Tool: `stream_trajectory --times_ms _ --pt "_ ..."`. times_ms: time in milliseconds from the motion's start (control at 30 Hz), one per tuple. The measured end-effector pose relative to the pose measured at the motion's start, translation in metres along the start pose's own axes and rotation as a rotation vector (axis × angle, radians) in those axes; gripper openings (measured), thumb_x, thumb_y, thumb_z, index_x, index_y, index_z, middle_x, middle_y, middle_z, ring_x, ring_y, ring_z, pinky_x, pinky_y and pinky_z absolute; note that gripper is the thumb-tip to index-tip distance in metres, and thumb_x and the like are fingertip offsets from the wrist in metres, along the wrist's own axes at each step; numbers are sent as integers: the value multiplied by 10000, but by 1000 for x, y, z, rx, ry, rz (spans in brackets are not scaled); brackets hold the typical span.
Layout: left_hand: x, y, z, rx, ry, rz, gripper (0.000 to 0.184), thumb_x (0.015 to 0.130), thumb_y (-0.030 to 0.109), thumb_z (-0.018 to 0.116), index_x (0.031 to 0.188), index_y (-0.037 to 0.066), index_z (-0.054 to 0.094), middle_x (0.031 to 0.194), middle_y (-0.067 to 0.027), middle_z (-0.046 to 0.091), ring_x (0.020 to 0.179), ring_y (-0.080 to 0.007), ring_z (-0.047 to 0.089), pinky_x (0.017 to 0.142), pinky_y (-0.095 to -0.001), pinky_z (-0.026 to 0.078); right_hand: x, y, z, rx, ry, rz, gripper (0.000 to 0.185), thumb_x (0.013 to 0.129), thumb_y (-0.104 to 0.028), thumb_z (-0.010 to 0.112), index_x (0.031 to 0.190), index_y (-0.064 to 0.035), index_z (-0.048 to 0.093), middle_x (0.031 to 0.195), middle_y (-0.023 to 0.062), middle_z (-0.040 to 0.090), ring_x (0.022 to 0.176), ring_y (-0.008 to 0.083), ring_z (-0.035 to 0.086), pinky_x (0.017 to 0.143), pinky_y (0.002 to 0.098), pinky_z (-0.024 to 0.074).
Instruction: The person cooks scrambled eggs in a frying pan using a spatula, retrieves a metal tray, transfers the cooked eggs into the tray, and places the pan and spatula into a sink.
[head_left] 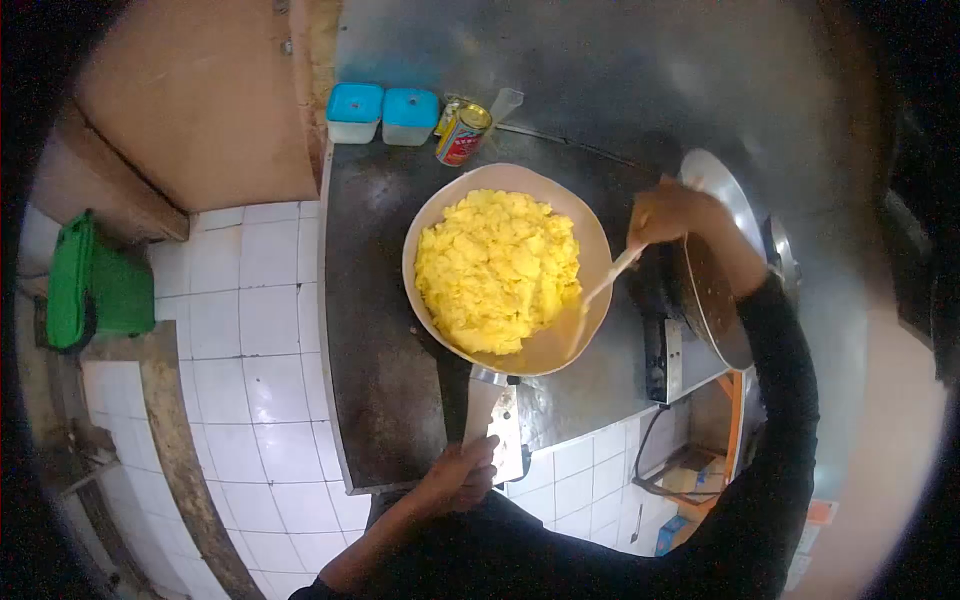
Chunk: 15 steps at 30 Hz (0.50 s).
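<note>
A wide, light-coloured pan (428,215) holds a large heap of yellow scrambled egg (497,268). My left hand (462,478) is closed around the pan's handle (481,410), at the pan's near side. Above the right side of the pan, my right hand (668,215) is closed on a pale spatula (625,262). The spatula's blade reaches down inside the pan, at the right edge of the egg, and is slightly blurred.
Two blue-lidded containers (383,108), a yellow-red can (463,135) and a clear funnel-like item stand at the counter's back left. A large metal pot (722,190) is at the right, near a burner unit (664,360). A green bin (100,280) is on the floor, left.
</note>
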<state>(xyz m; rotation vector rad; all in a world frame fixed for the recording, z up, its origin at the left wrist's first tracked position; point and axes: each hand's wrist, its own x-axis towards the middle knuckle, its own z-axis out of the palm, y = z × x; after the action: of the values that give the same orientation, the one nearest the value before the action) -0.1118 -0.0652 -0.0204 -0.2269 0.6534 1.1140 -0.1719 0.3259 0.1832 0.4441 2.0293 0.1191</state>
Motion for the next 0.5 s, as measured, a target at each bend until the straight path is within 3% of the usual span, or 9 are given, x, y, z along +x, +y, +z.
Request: stream_trajectory --times_ms 67,167,200,300,367,433,500 --pt "-9 7 8 26 43 -73 391 879 437 512 640 158 378 464 59 324 339 -69 292 308 -237 210 -1 12 0 -131 35 33 138 739 -292 611 768 -227 728 761 -11 684 805 173 619 875 486 328" --pt "-5 6 0 -114 -41 -136 407 888 438 492 616 164 364 458 56 320 341 -74 291 312 -243 213 41 18 34 90 -275 7 166 760 -306 602 817 -208 723 661 -17 654 555 128 549 578 305 445" --pt "-8 10 5 -109 -35 -141 407 888 438 492 616 164 364 458 56 320 341 -74 291 312 -243 213 47 22 39 99 -274 5 166 760 -306 602 817 -208 723 661 -17 654 555 128 549 578 305 445" --pt "-17 19 19 48 93 -107 417 892 439 482 604 165 358 459 54 313 345 -80 286 314 -252 215 53 41 42 254 -262 -276 144 765 -347 625 812 -239 707 524 2 521 383 97 431 377 243 348" --pt "-14 16 18 75 168 -82 405 894 426 488 608 168 362 468 57 307 348 -79 275 322 -257 214 31 53 27 257 -516 -35 149 778 -298 586 787 -207 705 471 -14 472 362 88 386 366 244 329" --pt "-13 15 15 53 138 -94 391 895 415 492 620 168 367 472 59 307 349 -75 269 321 -254 212 47 49 59 251 -277 -815 193 787 -304 567 821 -171 703 473 -26 458 356 73 363 358 240 308" --pt "-14 17 19 30 105 -101 377 897 403 496 631 168 371 476 60 306 351 -70 263 320 -251 210 42 16 72 698 -385 -365 233 816 -279 577 956 -131 690 478 -41 421 425 62 401 426 214 353"
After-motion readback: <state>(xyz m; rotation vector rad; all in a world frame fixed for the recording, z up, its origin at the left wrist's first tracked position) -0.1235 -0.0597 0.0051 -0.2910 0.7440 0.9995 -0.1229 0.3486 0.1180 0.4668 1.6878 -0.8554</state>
